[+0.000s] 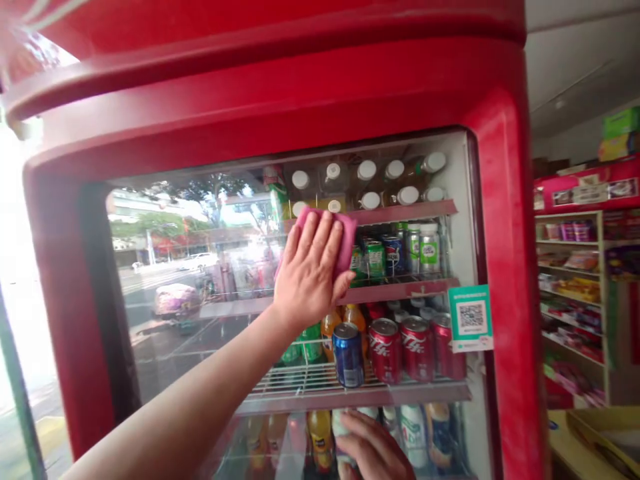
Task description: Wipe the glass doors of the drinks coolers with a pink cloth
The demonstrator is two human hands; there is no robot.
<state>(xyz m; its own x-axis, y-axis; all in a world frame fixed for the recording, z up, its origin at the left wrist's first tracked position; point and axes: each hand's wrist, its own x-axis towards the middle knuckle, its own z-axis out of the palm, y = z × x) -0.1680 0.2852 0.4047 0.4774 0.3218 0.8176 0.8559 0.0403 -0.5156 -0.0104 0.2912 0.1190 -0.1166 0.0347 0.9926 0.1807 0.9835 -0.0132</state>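
My left hand [313, 283] reaches up from the lower left and lies flat over a pink cloth [346, 248], holding it against the glass door of a red drinks fridge [320, 87]. Its fingers point upward along the cloth, with the thumb out to the right. At the bottom edge, my right hand [375, 448] is partly in view in front of the glass. The fingers there are slightly bent and apart, with nothing visible in them. Behind the glass, a blue can [349, 355] and several red cans [385, 350] stand on a wire shelf.
White-capped bottles [367, 170] fill the top shelf, with green cans [374, 259] below them. A QR-code sticker [471, 317] is on the door's right side. Store shelves [573, 287] stand to the right. The street is reflected in the glass at the left.
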